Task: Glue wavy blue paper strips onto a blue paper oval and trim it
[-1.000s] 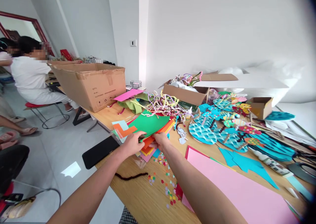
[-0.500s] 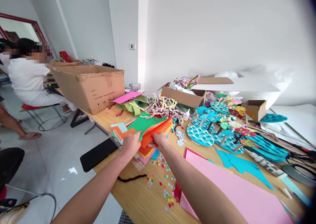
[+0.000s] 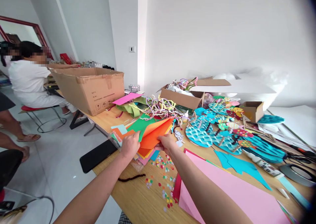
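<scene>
My left hand [image 3: 130, 144] is closed, its fingers pinching the near corner of a green paper sheet [image 3: 139, 125]. My right hand [image 3: 168, 143] grips the edge of an orange paper sheet [image 3: 153, 139], which bends up and stands apart from the green one. Under both hands lies a stack of coloured paper, with a purple sheet [image 3: 146, 159] and a blue sheet [image 3: 155, 155] showing at its near side. Left of the stack, light blue and orange paper pieces [image 3: 119, 131] lie by my left hand. Some of my right fingertips are hidden behind the paper.
A black phone [image 3: 98, 155] overhangs the table's left edge. Paper confetti [image 3: 163, 166] and a dark pipe cleaner [image 3: 132, 178] lie in front. Large pink paper [image 3: 222, 191] and blue wavy-patterned discs [image 3: 198, 133] are at right. A big cardboard box [image 3: 98, 92] stands behind; a person [image 3: 29, 72] sits beyond.
My right hand has moved slightly right and down, drawing the orange sheet a little further from the green one. My left hand stays nearly in place. The view has shifted slightly.
</scene>
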The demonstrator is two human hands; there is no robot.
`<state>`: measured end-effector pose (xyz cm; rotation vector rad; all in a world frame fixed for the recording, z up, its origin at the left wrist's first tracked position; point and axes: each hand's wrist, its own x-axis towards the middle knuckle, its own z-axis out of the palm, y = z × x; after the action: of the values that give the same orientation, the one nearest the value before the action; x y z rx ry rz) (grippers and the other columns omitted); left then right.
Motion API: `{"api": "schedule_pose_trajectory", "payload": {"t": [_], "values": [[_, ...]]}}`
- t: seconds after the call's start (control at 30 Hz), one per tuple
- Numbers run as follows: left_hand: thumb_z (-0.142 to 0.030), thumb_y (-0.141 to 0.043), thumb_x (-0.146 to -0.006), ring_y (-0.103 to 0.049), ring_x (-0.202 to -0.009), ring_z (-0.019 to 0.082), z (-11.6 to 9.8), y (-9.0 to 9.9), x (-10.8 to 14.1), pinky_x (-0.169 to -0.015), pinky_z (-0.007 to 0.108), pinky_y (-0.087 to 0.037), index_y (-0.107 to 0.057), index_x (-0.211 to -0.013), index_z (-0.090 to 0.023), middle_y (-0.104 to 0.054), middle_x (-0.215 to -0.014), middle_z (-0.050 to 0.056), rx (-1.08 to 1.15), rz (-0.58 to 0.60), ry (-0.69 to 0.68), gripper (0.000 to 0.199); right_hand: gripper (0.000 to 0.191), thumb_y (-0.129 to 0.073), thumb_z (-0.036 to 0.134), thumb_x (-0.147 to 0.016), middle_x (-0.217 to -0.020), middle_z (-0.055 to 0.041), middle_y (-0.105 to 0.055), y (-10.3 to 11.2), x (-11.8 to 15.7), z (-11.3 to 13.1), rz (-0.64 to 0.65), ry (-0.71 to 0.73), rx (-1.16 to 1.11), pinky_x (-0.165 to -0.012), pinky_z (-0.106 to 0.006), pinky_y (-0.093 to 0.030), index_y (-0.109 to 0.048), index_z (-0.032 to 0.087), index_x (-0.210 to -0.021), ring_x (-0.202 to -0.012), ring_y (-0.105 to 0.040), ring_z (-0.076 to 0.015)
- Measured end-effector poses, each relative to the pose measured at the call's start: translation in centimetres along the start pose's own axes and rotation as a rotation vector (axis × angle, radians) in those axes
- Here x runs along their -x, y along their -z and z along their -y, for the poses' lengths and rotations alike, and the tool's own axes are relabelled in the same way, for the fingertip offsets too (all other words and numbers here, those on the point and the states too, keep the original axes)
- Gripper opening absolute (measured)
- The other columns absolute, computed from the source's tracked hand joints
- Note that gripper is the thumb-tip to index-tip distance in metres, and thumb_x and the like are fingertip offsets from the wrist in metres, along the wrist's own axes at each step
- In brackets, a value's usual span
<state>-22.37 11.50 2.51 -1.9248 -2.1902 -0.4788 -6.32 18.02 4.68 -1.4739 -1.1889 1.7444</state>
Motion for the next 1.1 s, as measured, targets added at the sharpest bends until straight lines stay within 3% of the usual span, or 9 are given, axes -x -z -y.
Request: {"api": "schedule_pose_trajectory", "payload": {"t": [0.17,0.37,0.47,0.57,0.67,0.8,0.93,1.1], "values": [[0.000,-0.051,-0.073,-0.069,-0.090,0.022,0.1,0.0,0.1,-0.077,0.028,-0.052,-0.057,-0.125,-0.016,-0.073,-0.101,0.010,-0.009,-0.021,-0.001,0.054,0.014,-0.045,0.006,-0.085,-0.056,-0.0037,-0.064,1.6,1.8,0.4,0.006,-0.002,0.023,-0.041,-0.020,-0.049,-0.058,0.011,-0.088,-0.041,-0.059,-0.0126],[-0.003,-0.050,-0.073,-0.069,-0.088,0.025,0.2,0.1,0.4,-0.075,0.031,-0.052,-0.057,-0.126,-0.013,-0.072,-0.101,0.013,-0.026,-0.033,0.001,0.054,0.011,-0.049,0.006,-0.077,-0.045,0.0004,-0.058,4.2,4.8,2.1,0.018,0.055,0.039,-0.034,-0.021,-0.047,-0.057,0.013,-0.077,-0.035,-0.055,-0.0139],[-0.004,-0.048,-0.074,-0.069,-0.086,0.026,0.2,0.1,0.6,-0.073,0.032,-0.051,-0.058,-0.124,-0.014,-0.073,-0.098,0.013,-0.027,-0.030,-0.009,0.053,0.008,-0.052,0.007,-0.074,-0.046,0.0007,-0.058,6.7,7.9,2.8,-0.024,0.099,0.041,-0.034,-0.022,-0.048,-0.058,0.012,-0.078,-0.037,-0.056,-0.0142],[-0.006,-0.047,-0.074,-0.069,-0.085,0.027,0.2,0.0,0.7,-0.072,0.032,-0.050,-0.059,-0.124,-0.014,-0.074,-0.094,0.013,-0.023,-0.034,-0.016,0.052,0.014,-0.059,0.016,-0.074,-0.061,-0.0036,-0.066,10.0,12.3,2.5,-0.061,0.154,0.038,-0.036,-0.023,-0.048,-0.062,0.011,-0.086,-0.047,-0.061,-0.0163],[-0.008,-0.046,-0.075,-0.069,-0.085,0.027,0.2,-0.1,0.7,-0.070,0.031,-0.049,-0.060,-0.122,-0.014,-0.074,-0.089,0.013,-0.019,-0.039,-0.023,0.050,0.031,-0.071,0.035,-0.071,-0.073,-0.0079,-0.070,13.4,17.4,0.9,-0.141,0.291,0.013,-0.041,-0.024,-0.049,-0.065,0.012,-0.091,-0.055,-0.064,-0.0183],[-0.010,-0.046,-0.074,-0.069,-0.084,0.029,0.2,0.0,0.7,-0.069,0.032,-0.049,-0.061,-0.120,-0.014,-0.074,-0.088,0.013,-0.017,-0.042,-0.037,0.048,0.044,-0.075,0.049,-0.068,-0.076,-0.0109,-0.071,15.8,23.2,-2.8,-0.447,0.365,-0.021,-0.044,-0.030,-0.052,-0.066,0.015,-0.094,-0.056,-0.064,-0.0218],[-0.012,-0.046,-0.074,-0.069,-0.081,0.031,0.1,0.0,0.8,-0.066,0.034,-0.048,-0.061,-0.120,-0.013,-0.073,-0.083,0.014,-0.025,-0.051,-0.040,0.049,0.051,-0.078,0.050,-0.064,-0.086,-0.0118,-0.072,14.9,25.4,-6.8,-0.621,0.313,-0.155,-0.050,-0.033,-0.057,-0.064,0.017,-0.099,-0.065,-0.069,-0.0262],[-0.011,-0.046,-0.073,-0.069,-0.080,0.030,0.1,-0.2,0.9,-0.066,0.033,-0.049,-0.061,-0.122,-0.014,-0.074,-0.085,0.014,-0.054,-0.061,-0.056,0.050,0.049,-0.085,0.043,-0.054,-0.079,-0.0091,-0.073,12.1,23.4,-11.1,-0.548,0.173,-0.527,-0.057,-0.033,-0.060,-0.062,0.016,-0.087,-0.072,-0.071,-0.0285]]}}
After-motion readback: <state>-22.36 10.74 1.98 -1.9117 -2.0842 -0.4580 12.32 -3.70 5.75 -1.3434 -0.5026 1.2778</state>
